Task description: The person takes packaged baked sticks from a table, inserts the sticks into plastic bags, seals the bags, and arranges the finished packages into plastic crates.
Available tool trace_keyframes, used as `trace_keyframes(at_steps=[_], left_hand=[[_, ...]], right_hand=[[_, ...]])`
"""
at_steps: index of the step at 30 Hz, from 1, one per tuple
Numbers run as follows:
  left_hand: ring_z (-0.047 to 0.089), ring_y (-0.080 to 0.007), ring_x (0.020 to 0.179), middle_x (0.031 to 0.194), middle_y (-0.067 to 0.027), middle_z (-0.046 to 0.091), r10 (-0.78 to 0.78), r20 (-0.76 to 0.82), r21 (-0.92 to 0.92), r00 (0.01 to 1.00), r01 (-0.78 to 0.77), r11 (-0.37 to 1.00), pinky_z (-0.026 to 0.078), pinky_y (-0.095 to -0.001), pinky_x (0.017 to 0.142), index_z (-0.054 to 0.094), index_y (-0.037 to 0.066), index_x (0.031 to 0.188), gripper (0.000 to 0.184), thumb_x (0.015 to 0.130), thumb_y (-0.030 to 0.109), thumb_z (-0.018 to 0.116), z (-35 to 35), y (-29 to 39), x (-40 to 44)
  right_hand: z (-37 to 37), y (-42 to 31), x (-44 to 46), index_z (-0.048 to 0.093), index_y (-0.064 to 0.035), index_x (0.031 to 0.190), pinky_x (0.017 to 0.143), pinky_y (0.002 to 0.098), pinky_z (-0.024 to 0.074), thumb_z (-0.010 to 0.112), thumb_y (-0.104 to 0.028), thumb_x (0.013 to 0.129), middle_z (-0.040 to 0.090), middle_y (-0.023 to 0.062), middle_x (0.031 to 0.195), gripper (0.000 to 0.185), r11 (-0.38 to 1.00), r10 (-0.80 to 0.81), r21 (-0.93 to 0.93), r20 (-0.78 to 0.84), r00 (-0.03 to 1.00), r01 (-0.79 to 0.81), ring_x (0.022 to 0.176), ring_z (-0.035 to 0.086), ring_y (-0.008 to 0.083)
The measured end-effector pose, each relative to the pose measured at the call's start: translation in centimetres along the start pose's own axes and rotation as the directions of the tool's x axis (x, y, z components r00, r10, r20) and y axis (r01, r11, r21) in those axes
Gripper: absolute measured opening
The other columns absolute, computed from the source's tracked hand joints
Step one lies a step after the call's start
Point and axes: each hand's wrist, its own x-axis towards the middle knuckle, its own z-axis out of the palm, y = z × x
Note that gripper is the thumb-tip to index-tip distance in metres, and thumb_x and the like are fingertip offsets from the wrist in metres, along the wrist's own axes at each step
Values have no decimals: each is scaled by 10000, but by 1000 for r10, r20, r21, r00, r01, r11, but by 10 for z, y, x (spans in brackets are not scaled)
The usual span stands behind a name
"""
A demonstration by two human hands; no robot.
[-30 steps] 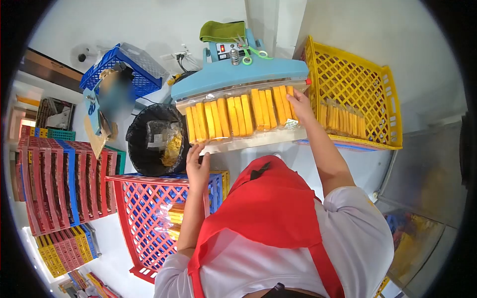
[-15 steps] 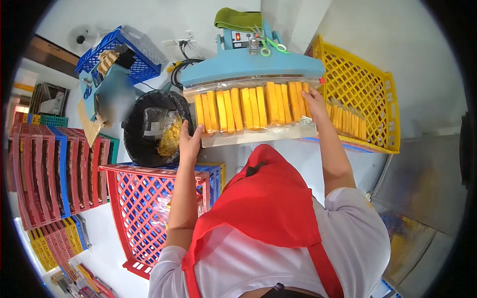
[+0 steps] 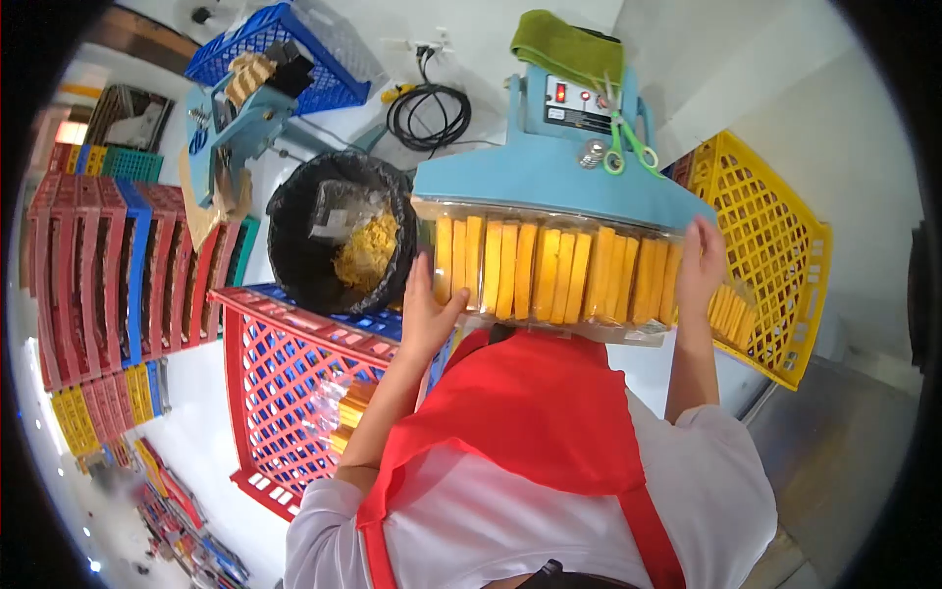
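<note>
A clear plastic pack [image 3: 564, 277] of yellow sticks, lined up side by side in groups, lies along the front of a blue bag sealer [image 3: 549, 185]. Its upper edge meets the sealer's bar; whether the edge is inside the jaw is hidden. My left hand [image 3: 430, 312] grips the pack's left end, thumb over the front. At the right end, my right hand [image 3: 699, 270] holds the upper corner, its fingers close to the bar. Green-handled scissors [image 3: 628, 142] and a small metal weight [image 3: 592, 153] rest on top of the sealer, near a folded green cloth [image 3: 564, 47].
A black-lined bin [image 3: 294, 221] with yellow scraps stands left of the sealer. A yellow crate [image 3: 800, 285] with more packs is at right, a red crate [image 3: 294, 412] below left. Stacked red crates [image 3: 88, 285] and another blue machine [image 3: 231, 137] stand farther left.
The view has turned and shifted. My right hand has risen to the pack's upper right corner beside the sealer bar. My left hand still holds the left end.
</note>
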Motion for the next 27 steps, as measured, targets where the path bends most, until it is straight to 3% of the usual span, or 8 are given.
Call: trace_keyframes(at_steps=[2,5,9,13,15,21,24,27], left_hand=[[242,-404,1215,1328,-244,234,263,-13,221,965,-254,942,211,-462,988,294,36,1287,747,691,296,662,-2,23,0],[183,-416,1238,1356,-187,217,305,178,403,936,-352,845,160,-546,975,397,146,1244,608,729,402,594,4,42,-7],[231,-377,1233,1306,-157,327,292,-43,194,955,-279,941,186,-518,980,554,129,1068,376,770,356,571,-5,25,-31],[389,-339,1128,1066,-83,546,85,-349,179,933,-23,984,283,-500,924,592,50,718,183,764,227,576,-36,-24,-79],[434,-340,1057,1019,-136,547,-26,-505,132,863,106,986,342,-449,873,594,47,803,93,733,98,561,-47,-60,-112],[454,-360,1003,1076,-206,491,-336,-814,70,474,653,754,367,-416,856,490,-13,1075,442,670,96,630,-62,-109,-220],[434,-377,1044,1139,-244,439,-711,-626,-399,321,651,646,372,-409,869,385,-42,1186,607,704,215,649,-43,-159,-256],[424,-383,1066,1173,-265,395,-750,-609,-310,258,794,524,375,-403,879,215,9,1300,881,645,356,692,-18,-171,-240]], right_hand=[[35,-30,31,572,17,926,704,233,410,583,-59,777,563,71,888,167,977,-179,131,49,983,171,771,509,122],[114,-75,47,590,13,891,709,253,421,584,-109,787,590,88,827,161,900,-373,332,255,892,281,766,545,163],[208,-99,37,591,23,910,778,336,415,537,-246,821,593,151,894,288,854,-517,274,537,667,441,863,554,285],[255,-80,30,586,28,934,797,339,406,469,-305,852,586,172,933,363,910,-389,172,675,627,378,899,545,293],[256,-79,26,583,29,941,788,341,407,433,-329,863,583,182,948,396,927,-346,122,642,684,354,902,547,290],[256,-80,29,594,14,940,776,325,405,448,-337,853,586,172,955,391,909,-301,8,703,644,416,890,553,282],[255,-94,24,594,19,939,782,321,404,464,-351,844,591,161,944,404,904,-262,-41,732,629,425,886,553,274],[254,-92,25,587,28,954,785,312,402,486,-347,836,594,161,923,405,915,-294,11,703,648,404,875,552,257]])
